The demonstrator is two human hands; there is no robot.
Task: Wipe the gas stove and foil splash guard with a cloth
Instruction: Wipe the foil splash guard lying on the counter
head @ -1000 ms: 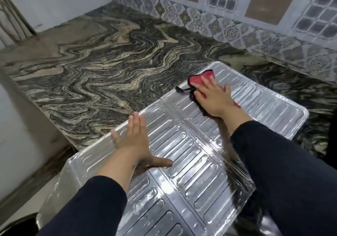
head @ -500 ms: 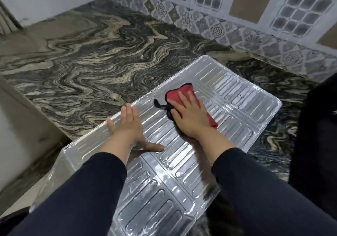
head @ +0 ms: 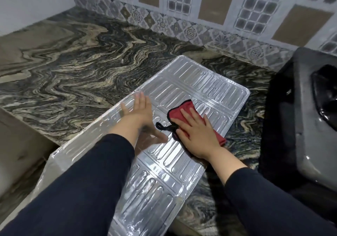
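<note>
A person's right hand (head: pixel 196 131), fingers spread flat, presses a red cloth (head: pixel 184 114) onto the foil splash guard (head: pixel 209 86) lying across the marbled surface (head: pixel 73 67). The left hand (head: pixel 139 114), open-palmed, steadies the foil just beside the cloth. A dark gas stove (head: pixel 310 126) sits at right.

Red cloth (head: pixel 182 112), silver ribbed foil (head: pixel 209 84)
</note>
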